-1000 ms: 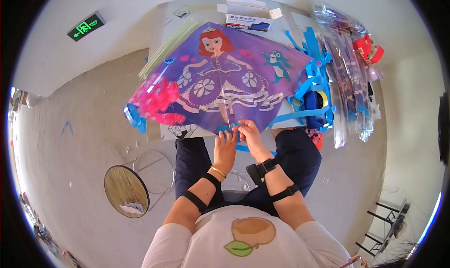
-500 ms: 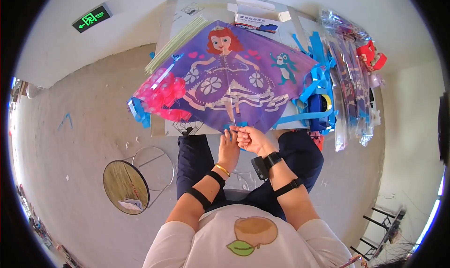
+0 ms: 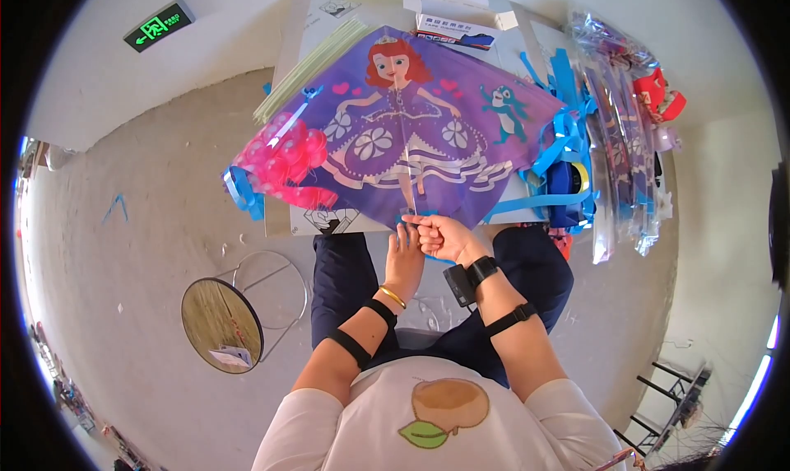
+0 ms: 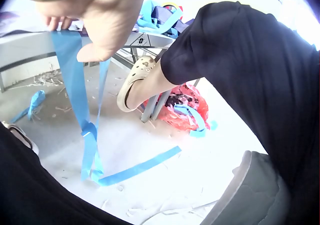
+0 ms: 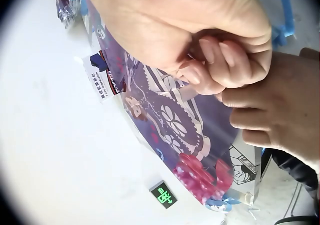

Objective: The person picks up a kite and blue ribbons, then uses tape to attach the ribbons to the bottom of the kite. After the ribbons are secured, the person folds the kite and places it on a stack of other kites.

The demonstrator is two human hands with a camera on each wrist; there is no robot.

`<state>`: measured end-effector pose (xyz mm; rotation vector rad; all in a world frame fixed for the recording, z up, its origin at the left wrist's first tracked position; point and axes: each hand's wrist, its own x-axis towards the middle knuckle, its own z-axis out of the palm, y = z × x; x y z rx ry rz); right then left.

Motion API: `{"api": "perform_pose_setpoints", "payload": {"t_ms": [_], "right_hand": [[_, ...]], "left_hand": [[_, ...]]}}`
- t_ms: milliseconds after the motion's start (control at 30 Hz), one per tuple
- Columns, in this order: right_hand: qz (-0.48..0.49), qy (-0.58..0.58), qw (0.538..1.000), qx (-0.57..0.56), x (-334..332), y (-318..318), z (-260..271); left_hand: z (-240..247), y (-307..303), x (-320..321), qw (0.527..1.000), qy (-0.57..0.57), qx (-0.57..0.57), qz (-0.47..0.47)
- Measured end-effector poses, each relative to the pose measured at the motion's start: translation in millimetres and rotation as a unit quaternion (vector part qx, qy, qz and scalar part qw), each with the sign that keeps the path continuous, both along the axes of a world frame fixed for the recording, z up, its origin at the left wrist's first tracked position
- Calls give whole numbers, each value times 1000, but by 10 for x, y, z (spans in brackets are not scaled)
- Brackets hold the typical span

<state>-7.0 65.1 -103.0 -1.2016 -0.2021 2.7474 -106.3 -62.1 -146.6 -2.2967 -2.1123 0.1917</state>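
A purple kite (image 3: 461, 158) printed with a red-haired princess lies on the table, its lower corner at the near edge. My left hand (image 3: 403, 261) rests its fingertips on that corner, fingers fairly straight. In the left wrist view my left hand (image 4: 97, 22) has its thumb extended beside a blue ribbon (image 4: 75, 80) hanging off the edge. Touching the left fingers, my right hand (image 3: 447, 240) pinches at the corner beside blue material. The right wrist view shows my right hand (image 5: 200, 40) with several fingers curled; its pinch is partly hidden.
Pale thin sticks (image 3: 309, 76) lie along the kite's left edge. Behind it is a tape dispenser box (image 3: 455, 30). Blue ribbons (image 3: 565, 142) and plastic-wrapped packs (image 3: 617, 142) lie right. A round stool (image 3: 222, 324) stands at left; a red bag (image 4: 185, 107) lies on the floor.
My right fingers have curled in more at the kite's lower corner, and the hand has turned slightly. The left hand stays on the corner. The head view has shifted a little.
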Motion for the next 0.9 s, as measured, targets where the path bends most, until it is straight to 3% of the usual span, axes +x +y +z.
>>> {"api": "perform_pose_setpoints", "payload": {"t_ms": [400,900], "right_hand": [[-31,24,999,-35,-1,45,-69],[-39,-2,994,-99,-87,140,-20]], "left_hand": [[27,30,-26,1000,-15,22,8],[91,7,-173,989,-132,69,4]]}}
